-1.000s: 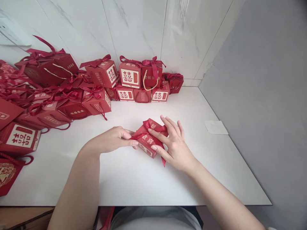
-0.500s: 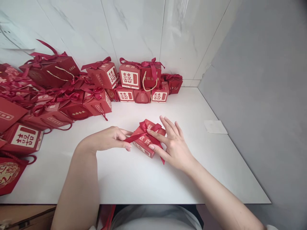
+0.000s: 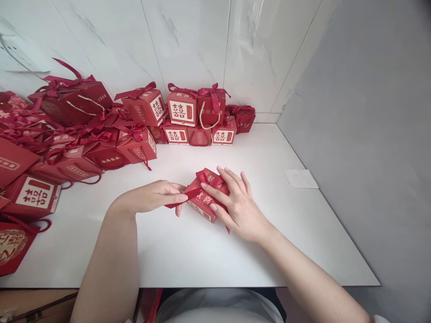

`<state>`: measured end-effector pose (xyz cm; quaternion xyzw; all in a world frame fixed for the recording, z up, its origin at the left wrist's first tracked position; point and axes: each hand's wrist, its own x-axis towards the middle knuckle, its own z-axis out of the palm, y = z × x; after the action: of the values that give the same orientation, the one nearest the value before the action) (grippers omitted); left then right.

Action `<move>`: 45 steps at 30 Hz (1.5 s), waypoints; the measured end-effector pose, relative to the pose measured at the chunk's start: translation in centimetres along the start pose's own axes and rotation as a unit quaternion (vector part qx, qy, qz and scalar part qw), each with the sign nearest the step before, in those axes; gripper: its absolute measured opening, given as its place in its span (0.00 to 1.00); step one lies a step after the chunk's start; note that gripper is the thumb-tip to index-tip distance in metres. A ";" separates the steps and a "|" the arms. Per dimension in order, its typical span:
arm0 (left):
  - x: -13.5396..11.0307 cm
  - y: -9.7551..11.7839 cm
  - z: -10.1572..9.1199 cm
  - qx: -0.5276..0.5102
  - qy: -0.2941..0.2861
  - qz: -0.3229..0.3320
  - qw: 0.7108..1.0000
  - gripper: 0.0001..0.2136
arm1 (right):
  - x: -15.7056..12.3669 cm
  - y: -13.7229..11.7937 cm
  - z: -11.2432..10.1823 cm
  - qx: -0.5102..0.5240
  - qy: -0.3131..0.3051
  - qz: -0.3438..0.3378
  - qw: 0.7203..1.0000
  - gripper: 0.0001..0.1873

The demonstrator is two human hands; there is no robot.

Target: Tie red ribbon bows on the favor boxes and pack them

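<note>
A small red gift box (image 3: 203, 207) with gold characters lies on the white table (image 3: 202, 255) just ahead of me. A dark red ribbon (image 3: 188, 194) is tied over its top. My left hand (image 3: 153, 196) pinches the ribbon's left tail between thumb and fingers, pulling it out to the left of the box. My right hand (image 3: 237, 205) rests on the box's top and right side, with the fingers spread and the index finger pressing on the ribbon near the knot. Another ribbon tail pokes out below my right hand.
Many similar red boxes with ribbons (image 3: 141, 107) are piled along the marble wall at the back and down the table's left side (image 3: 32, 193). A white slip of paper (image 3: 301, 178) lies by the grey wall on the right.
My left hand has drawn the ribbon tail further out to the left. My right hand has slid a little left over the box's top. The box has stayed in place.
</note>
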<state>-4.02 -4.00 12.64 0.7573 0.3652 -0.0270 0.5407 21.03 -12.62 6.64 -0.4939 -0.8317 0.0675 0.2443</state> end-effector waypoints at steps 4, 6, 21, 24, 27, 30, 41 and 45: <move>0.0 0.0 0.0 -0.009 -0.018 -0.005 1.000 0.17 | 0.1 0.0 0.0 0.000 0.003 0.003 1.000 0.24; -0.1 0.0 0.0 -0.011 -0.022 -0.008 1.000 0.16 | 0.1 0.0 0.0 0.001 0.004 0.005 1.000 0.23; 1.8 -1.0 0.4 -0.122 0.334 0.029 0.934 0.15 | 2.3 2.5 -1.4 0.346 0.117 0.166 0.916 0.12; 3.8 -0.3 2.0 -0.181 0.308 0.063 0.932 0.15 | 3.7 3.2 -1.6 0.413 0.005 0.191 0.891 0.14; 4.9 0.2 3.1 -0.210 0.286 0.090 0.931 0.15 | 4.3 3.0 -0.9 0.476 -0.032 0.190 0.858 0.10; 5.1 0.3 3.6 -0.217 0.293 0.101 0.926 0.12 | 4.1 2.2 0.1 0.477 0.047 0.182 0.859 0.11; 5.6 -0.1 4.4 -0.269 0.280 0.154 0.909 0.09 | 2.8 1.1 0.4 0.421 0.123 0.071 0.896 0.12; 5.8 0.4 5.0 -0.234 0.316 0.137 0.909 0.08 | 2.8 1.1 1.4 0.389 0.162 0.110 0.900 0.10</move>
<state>2.22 -5.21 8.36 0.6203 0.4057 0.3741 0.5574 20.18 -9.45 6.01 -0.4520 -0.6287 0.3310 0.5393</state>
